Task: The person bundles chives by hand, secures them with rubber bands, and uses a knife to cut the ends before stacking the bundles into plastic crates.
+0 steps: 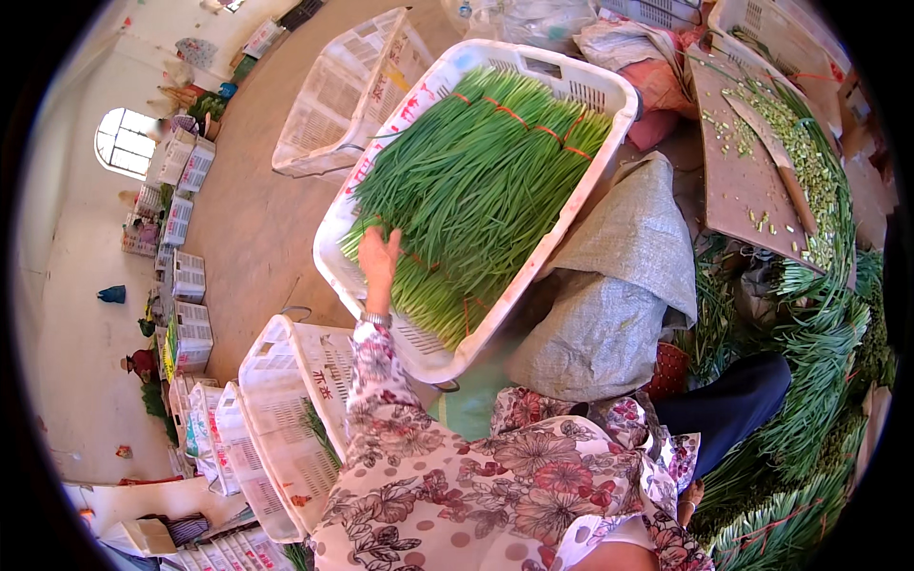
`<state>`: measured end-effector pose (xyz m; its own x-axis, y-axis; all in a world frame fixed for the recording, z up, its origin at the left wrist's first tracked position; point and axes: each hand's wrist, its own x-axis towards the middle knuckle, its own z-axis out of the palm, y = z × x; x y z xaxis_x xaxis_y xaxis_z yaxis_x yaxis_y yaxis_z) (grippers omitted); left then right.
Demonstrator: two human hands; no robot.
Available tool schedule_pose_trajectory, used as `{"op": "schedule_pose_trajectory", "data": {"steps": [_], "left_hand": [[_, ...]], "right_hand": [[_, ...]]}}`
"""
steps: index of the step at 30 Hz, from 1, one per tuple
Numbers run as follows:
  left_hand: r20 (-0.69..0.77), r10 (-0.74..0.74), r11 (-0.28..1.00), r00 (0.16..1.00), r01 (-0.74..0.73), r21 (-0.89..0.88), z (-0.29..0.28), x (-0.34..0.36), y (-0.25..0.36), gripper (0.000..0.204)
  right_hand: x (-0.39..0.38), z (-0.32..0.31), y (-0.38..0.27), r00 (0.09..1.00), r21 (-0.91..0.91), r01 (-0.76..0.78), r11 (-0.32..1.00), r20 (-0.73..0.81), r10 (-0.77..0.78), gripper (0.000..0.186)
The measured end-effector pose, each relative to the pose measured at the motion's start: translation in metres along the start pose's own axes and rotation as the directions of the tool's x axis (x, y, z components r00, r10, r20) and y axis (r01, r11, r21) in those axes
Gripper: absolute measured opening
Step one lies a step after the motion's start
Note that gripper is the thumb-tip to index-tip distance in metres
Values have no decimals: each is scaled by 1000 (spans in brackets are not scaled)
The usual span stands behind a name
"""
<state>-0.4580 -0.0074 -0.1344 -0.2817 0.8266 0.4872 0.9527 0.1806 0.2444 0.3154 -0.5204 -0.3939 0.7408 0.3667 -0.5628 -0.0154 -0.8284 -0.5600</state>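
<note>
My left hand (379, 252), with a metal band at the wrist, reaches into the left side of a white plastic crate (595, 186), its fingers curled into long green leafy stalks (476, 171). Red bands tie the stalks in bundles, with paler ends toward the crate's near side. I cannot make out my right hand; my right side, in a floral sleeve, runs to the lower edge. A folded grey woven sack (600, 333) lies against the crate's right.
Empty crates stand upper left (338, 86) and lower left (262, 428). A board (724, 181) with a knife (766, 143) and chopped stems is at right, above heaped greens (809, 381). Along the left wall are stacked crates (190, 333) and a person in red (143, 366).
</note>
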Motion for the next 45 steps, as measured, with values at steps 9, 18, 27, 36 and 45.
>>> {"op": "schedule_pose_trajectory", "data": {"steps": [9,18,27,36,45], "left_hand": [[213,-286,934,934,321,-158,46,-33,-113,25],[653,-470,581,594,765,-279,-71,-25,-90,18],[779,408,441,476,645,-625,-145,-29,181,11],[363,932,334,-6,-378,-863,-88,-71,400,50],[373,918,329,-136,-264,-906,-60,-100,466,43]], "right_hand": [[5,-9,-37,991,70,127,989,-38,-125,38],[11,-50,-75,963,167,271,948,-60,-265,40],[-54,-62,-273,882,36,413,910,-263,-390,31],[-24,-103,-349,730,-48,503,863,-512,-453,46],[157,-110,-421,797,-118,290,950,-520,-308,100]]}}
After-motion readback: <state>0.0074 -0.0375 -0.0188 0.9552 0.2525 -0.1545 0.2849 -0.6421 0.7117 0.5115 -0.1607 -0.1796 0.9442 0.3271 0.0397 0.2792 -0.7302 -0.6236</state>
